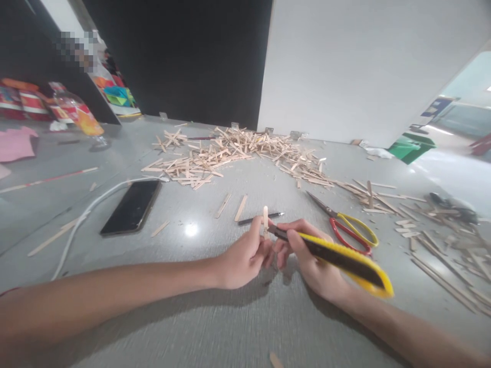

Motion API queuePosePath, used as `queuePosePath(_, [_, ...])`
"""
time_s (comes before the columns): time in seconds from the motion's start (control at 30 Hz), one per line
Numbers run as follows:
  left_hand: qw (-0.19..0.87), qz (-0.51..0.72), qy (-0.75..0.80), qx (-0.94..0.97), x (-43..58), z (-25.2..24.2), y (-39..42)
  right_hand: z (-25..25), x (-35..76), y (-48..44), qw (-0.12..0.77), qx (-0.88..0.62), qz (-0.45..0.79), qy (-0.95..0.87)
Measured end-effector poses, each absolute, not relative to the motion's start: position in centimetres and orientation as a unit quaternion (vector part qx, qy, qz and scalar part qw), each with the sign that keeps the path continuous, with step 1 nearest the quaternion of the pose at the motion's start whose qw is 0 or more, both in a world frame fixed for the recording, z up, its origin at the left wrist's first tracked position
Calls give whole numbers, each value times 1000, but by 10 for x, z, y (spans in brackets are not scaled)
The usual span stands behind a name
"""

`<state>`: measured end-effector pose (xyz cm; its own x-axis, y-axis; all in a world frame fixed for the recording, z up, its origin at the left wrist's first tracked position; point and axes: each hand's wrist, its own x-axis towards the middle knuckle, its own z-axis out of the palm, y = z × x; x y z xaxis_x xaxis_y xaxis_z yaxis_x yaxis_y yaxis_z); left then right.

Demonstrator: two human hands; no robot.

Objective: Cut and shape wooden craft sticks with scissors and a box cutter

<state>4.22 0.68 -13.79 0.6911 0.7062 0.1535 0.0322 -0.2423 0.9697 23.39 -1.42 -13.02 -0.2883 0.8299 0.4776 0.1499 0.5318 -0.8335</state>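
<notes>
My left hand (245, 255) pinches a small wooden craft stick (265, 217), which stands upright between thumb and fingers with its rounded end on top. My right hand (312, 260) is closed round a yellow and black utility knife (341, 258). Its blade end meets the craft stick from the right, near my left fingertips; the exact contact is too small to make out. Just beyond my hands a dark pen (261, 219) lies on the grey table (184, 322). Scissors (345, 225) with red and yellow handles rest open beyond my right hand.
A large heap of craft sticks (238, 151) spreads at the back, and more strips (441, 255) lie at right. On the left are a phone (132, 207), a white cable (82, 220) and a tilted-looking bottle (82, 115). A green bin (412, 147) stands beyond the right edge.
</notes>
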Motion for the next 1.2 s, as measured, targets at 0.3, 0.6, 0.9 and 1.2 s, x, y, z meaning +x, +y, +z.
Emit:
queuePosePath(0.3, [585,281,257,716,38,-133,8,-131,258,1,399,-175,164,-885])
queuePosePath(0.6, [617,276,291,677,40,-126,6,-137,256,-9,517,-319,235,-759])
queuePosePath(0.9, [669,257,268,644,41,-129,9,-136,245,-15,531,-380,326,-683])
queuePosePath(1.2, [674,253,282,634,40,-131,10,-136,246,-14,508,-391,318,-698])
